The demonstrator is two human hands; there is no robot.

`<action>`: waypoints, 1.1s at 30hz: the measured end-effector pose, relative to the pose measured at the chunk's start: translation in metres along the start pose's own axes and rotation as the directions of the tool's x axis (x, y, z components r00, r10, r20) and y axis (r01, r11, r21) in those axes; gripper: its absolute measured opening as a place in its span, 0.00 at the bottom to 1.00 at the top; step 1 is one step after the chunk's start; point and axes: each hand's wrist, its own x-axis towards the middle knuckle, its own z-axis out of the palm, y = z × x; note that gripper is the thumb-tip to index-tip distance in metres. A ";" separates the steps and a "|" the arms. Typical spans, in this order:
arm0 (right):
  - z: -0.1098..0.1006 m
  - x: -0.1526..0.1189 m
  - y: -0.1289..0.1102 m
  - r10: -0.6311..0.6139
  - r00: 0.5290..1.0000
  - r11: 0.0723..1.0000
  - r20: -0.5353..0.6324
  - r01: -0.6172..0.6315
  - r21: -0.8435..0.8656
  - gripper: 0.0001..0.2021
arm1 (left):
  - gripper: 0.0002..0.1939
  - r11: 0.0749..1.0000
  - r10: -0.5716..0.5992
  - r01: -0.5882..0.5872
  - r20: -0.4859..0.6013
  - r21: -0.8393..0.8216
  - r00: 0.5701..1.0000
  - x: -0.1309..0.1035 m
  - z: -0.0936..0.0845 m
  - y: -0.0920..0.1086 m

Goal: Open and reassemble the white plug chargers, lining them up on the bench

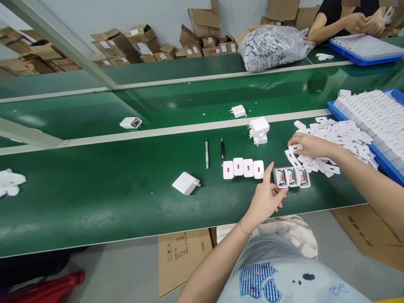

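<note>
My left hand point(265, 197) has its forefinger and thumb about the leftmost of three open white charger housings point(280, 178), with red ports and inner parts showing. My right hand point(311, 145) pinches a small white end cap point(296, 148) with a dark slot, just above the housings. Under and beside that hand spreads a pile of loose white caps point(344, 134). To the left of my left hand, several capped chargers point(248, 168) stand in a row with red ports facing up.
Behind the row lie a white pen-like tool point(207, 154) and black tweezers point(222, 151). White chargers point(259, 126) are stacked farther back; another charger point(185, 183) lies left. A blue tray point(380, 155) of white parts sits right. Across the bench, a person's hands point(362, 23) are near another tray.
</note>
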 end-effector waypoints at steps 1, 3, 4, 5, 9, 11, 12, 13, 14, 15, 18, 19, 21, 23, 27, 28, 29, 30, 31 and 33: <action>0.003 -0.001 0.003 -0.012 0.999 1.000 -0.030 0.012 0.023 0.20 | 0.45 0.997 -0.036 0.038 0.030 -0.062 0.999 0.002 0.000 0.002; 0.008 -0.002 0.006 -0.033 0.996 0.997 -0.081 0.039 0.069 0.22 | 0.48 0.981 -0.084 0.100 0.100 -0.167 0.991 0.004 0.000 0.006; 0.008 -0.003 0.006 -0.044 0.994 0.994 -0.098 0.053 0.096 0.23 | 0.50 0.969 -0.098 0.125 0.133 -0.213 0.986 0.005 0.000 0.006; 0.007 -0.005 0.004 -0.054 0.992 0.990 -0.110 0.068 0.124 0.23 | 0.51 0.956 -0.106 0.145 0.160 -0.256 0.981 0.005 0.000 0.007; -0.012 -0.022 -0.021 -0.036 0.989 0.958 -0.143 0.075 0.276 0.23 | 0.54 0.908 -0.098 0.173 0.207 -0.381 0.973 0.004 0.001 0.005; -0.023 -0.033 -0.040 -0.034 0.991 0.917 -0.131 0.083 0.391 0.22 | 0.55 0.896 -0.073 0.151 0.197 -0.418 0.978 0.004 0.002 0.004; -0.028 -0.038 -0.050 -0.063 0.991 0.891 -0.119 0.109 0.441 0.21 | 0.55 0.891 -0.057 0.135 0.188 -0.434 0.980 0.003 0.003 0.003; -0.031 -0.042 -0.059 -0.114 0.988 0.868 -0.104 0.150 0.474 0.21 | 0.54 0.886 -0.042 0.119 0.179 -0.448 0.983 0.003 0.004 0.003; -0.032 -0.045 -0.067 -0.173 0.981 0.850 -0.090 0.195 0.490 0.20 | 0.54 0.882 -0.028 0.105 0.171 -0.458 0.985 0.003 0.004 0.002; -0.032 -0.047 -0.074 -0.227 0.971 0.838 -0.074 0.233 0.494 0.20 | 0.54 0.880 -0.019 0.095 0.166 -0.466 0.986 0.004 0.005 0.001; -0.023 -0.047 -0.088 -0.263 0.964 0.839 -0.044 0.250 0.483 0.19 | 0.55 0.871 -0.003 0.083 0.164 -0.484 0.986 0.005 0.005 -0.001; -0.018 -0.046 -0.091 -0.241 0.969 0.842 -0.052 0.236 0.486 0.18 | 0.55 0.868 0.000 0.082 0.165 -0.489 0.986 0.005 0.005 -0.002; -0.008 -0.044 -0.094 -0.201 0.976 0.843 -0.081 0.214 0.493 0.14 | 0.55 0.866 0.003 0.081 0.167 -0.494 0.986 0.005 0.004 -0.001; 0.000 -0.045 -0.096 -0.172 0.981 0.845 -0.092 0.195 0.499 0.10 | 0.52 0.872 0.002 0.080 0.166 -0.483 0.986 0.005 0.003 0.000; 0.007 -0.049 -0.098 -0.118 0.992 0.797 -0.046 0.122 0.591 0.06 | 0.47 0.875 0.000 0.075 0.156 -0.479 0.988 0.005 0.004 0.001; 0.007 -0.051 -0.098 -0.110 0.993 0.782 -0.042 0.112 0.614 0.06 | 0.47 0.872 0.002 0.074 0.154 -0.484 0.988 0.006 0.004 0.001; 0.007 -0.051 -0.098 -0.106 0.993 0.774 -0.043 0.109 0.623 0.06 | 0.47 0.870 0.003 0.073 0.152 -0.487 0.988 0.006 0.004 0.000; 0.007 -0.052 -0.098 -0.102 0.994 0.781 -0.049 0.111 0.615 0.05 | 0.47 0.870 0.001 0.073 0.151 -0.487 0.989 0.007 0.005 0.000; 0.007 -0.052 -0.098 -0.102 0.993 0.801 -0.059 0.118 0.587 0.05 | 0.47 0.872 -0.003 0.076 0.149 -0.484 0.989 0.007 0.005 0.000; 0.007 -0.051 -0.098 -0.123 0.987 0.863 -0.100 0.156 0.481 0.05 | 0.45 0.875 -0.014 0.081 0.142 -0.477 0.990 0.008 0.005 -0.001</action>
